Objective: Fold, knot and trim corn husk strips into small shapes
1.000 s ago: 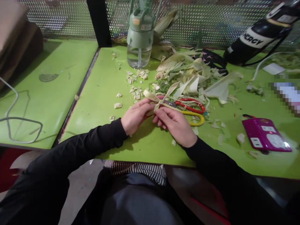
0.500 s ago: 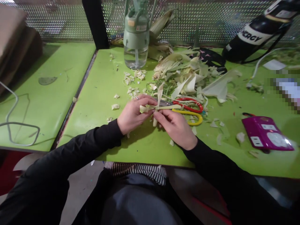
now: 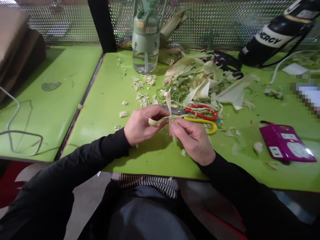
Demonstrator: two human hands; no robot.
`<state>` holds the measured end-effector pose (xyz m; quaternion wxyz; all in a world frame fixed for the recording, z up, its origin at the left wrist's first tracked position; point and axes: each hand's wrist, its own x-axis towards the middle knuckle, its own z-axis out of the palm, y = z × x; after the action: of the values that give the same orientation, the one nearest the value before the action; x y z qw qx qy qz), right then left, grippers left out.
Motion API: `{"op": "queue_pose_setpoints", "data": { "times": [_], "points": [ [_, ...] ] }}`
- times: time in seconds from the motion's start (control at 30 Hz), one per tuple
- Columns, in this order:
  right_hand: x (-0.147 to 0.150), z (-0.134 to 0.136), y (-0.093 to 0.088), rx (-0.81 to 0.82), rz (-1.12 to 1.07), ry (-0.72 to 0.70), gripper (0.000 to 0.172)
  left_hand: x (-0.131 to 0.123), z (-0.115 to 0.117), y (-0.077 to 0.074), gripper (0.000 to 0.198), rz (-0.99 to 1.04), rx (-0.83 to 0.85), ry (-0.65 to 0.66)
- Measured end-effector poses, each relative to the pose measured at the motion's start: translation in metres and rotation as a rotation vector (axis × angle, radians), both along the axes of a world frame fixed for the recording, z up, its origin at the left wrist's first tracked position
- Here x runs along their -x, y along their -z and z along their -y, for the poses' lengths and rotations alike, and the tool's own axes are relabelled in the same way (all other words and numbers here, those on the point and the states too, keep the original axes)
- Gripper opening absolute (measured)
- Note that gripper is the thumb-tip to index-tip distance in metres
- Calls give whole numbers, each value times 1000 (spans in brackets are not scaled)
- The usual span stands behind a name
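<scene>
**Two hands meeting at the crossed husk strips!**

Both forearms are reaching in over the table (image 3: 150, 161), black sleeves angling inward from either side, and the hands are coming together low above the green top, near its front edge. The left hand (image 3: 141, 124) is arching, back of the hand turned up, its fingers and thumb bowing around a small gap; the tips are closing lightly on the husk strips (image 3: 157, 122) near their crossing. The right hand (image 3: 193, 138) is leaning in from the other side, thumb and index finger pinching right at that crossing, the other fingers curling under toward the palm.

And the strips themselves are splaying out between the hands: one is standing up, one is stretching left across the left fingers, another is pointing right, and a short end is poking out below the right fingertips. Just behind the hands, the scissors (image 3: 180, 112) are lying with red and yellow handles to the right, and the husk pile (image 3: 200, 83) is sprawling beyond them.
</scene>
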<state>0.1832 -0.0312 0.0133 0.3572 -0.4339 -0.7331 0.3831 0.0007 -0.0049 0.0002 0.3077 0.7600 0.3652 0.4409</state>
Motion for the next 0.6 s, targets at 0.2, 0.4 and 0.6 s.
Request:
{"op": "queue_pose_setpoints", "data": {
  "times": [0.2, 0.4, 0.6],
  "points": [
    [2, 7, 0, -120, 91, -17, 33, -3, 9, -6, 9, 19, 22, 2],
    [4, 8, 4, -198, 99, -33, 34, -3, 7, -5, 9, 37, 99, 11],
    [-3, -2, 12, 13, 32, 14, 49, 4, -7, 2, 27, 312, 417, 190]
  ]
}}
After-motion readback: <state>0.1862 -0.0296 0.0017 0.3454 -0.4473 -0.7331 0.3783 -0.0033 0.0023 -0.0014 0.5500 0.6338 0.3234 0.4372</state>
